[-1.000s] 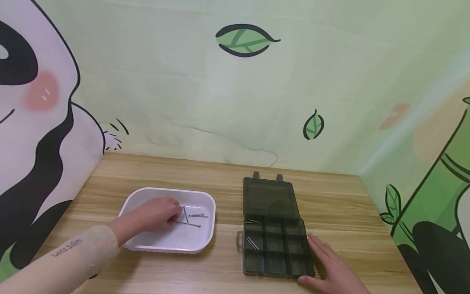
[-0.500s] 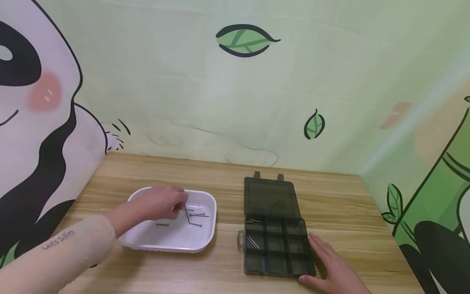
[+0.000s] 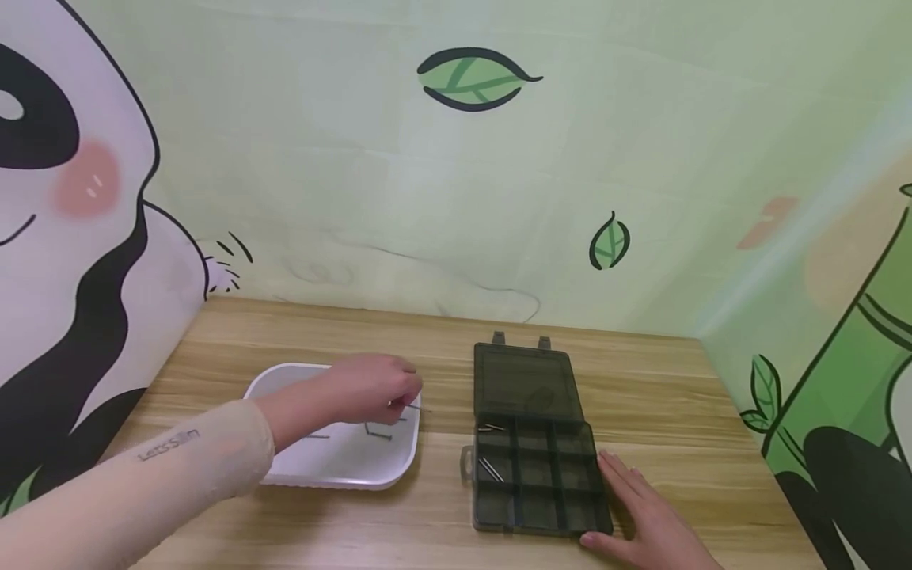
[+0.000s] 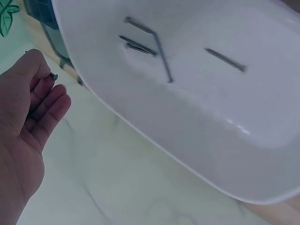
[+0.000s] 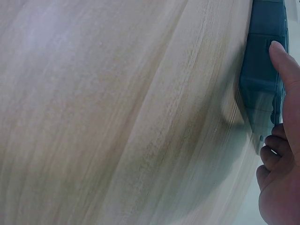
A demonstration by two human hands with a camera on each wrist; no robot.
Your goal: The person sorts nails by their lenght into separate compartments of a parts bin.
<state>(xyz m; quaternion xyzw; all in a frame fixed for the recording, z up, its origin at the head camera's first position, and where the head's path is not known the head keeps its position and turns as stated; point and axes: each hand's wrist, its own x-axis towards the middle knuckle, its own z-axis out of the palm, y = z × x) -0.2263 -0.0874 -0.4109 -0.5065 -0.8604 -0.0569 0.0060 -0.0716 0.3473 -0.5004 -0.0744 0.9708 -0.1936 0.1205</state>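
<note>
My left hand (image 3: 374, 388) is over the right part of a white tray (image 3: 335, 481), pinching a nail (image 4: 55, 76) between thumb and fingers. Its head shows in the left wrist view, while most of the shank is hidden by the fingers. Several loose nails (image 4: 163, 58) lie inside the tray. To the right is a dark translucent compartment box (image 3: 533, 492), lid folded back. My right hand (image 3: 651, 518) rests against its near right corner, fingers along the side and thumb at the front edge. A few nails (image 3: 492, 469) sit in the left column's back and middle compartments.
The open lid (image 3: 527, 384) lies flat behind the box, its two latches pointing to the back. A wooden tabletop (image 3: 442, 514) carries everything. Behind it stands a pale green printed backdrop (image 3: 342, 182), with a cartoon panda at the left.
My left hand has lifted from inside the tray and moved right towards its right rim, carrying a nail. The right hand and the box have stayed in place.
</note>
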